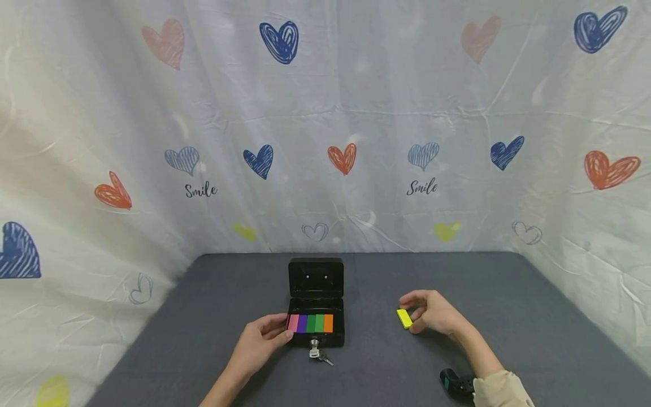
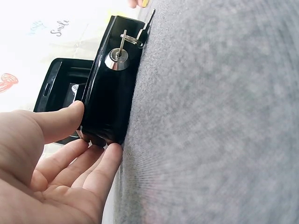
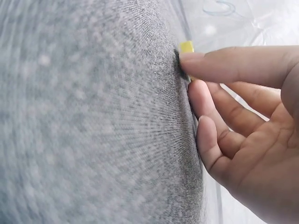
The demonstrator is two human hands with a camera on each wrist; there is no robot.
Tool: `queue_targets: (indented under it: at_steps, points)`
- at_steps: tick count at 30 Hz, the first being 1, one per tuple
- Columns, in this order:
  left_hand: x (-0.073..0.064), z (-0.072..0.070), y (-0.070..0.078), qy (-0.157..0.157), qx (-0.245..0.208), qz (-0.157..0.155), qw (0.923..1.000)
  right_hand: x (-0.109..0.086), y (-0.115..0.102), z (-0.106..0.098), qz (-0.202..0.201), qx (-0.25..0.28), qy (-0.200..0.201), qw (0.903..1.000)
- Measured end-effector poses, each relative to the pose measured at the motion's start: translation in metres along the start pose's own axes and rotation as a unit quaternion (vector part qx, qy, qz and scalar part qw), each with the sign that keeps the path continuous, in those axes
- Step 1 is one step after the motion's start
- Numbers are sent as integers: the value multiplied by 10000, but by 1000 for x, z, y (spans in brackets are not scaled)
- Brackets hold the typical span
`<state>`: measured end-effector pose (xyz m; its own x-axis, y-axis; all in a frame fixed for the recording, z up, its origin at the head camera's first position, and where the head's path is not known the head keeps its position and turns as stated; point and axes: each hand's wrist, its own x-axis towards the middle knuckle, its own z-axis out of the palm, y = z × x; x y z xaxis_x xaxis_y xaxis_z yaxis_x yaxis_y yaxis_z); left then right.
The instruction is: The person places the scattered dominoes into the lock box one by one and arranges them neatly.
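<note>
A black cash box (image 1: 342,339) stands on the table with its lid (image 1: 316,278) raised. Inside lies a row of coloured blocks (image 1: 311,324): pink, purple, two greens and orange. My left hand (image 1: 265,338) grips the left side of the box, thumb near its front corner and fingers along the side. A key sits in the front lock (image 2: 117,59), and a second key (image 1: 324,358) hangs from it. To the right of the box, my right hand (image 1: 432,312) pinches a yellow block (image 1: 404,319) low over the table. Its thumb covers part of the block in the right wrist view.
A black device (image 1: 452,380) lies close to the right sleeve (image 1: 500,389). Grey cloth covers the table (image 1: 386,367). Behind the table's far edge hangs a white curtain (image 1: 376,192) printed with hearts.
</note>
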<state>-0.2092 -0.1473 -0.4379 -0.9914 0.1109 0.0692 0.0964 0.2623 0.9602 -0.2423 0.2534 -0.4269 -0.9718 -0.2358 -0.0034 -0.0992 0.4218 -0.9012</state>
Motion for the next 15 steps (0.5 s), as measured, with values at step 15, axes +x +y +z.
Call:
queue_targets:
  at_steps: [15]
  points:
    - [0,1,-2,41,16,85,10000,-2,-21,7,-94,52,107,9999]
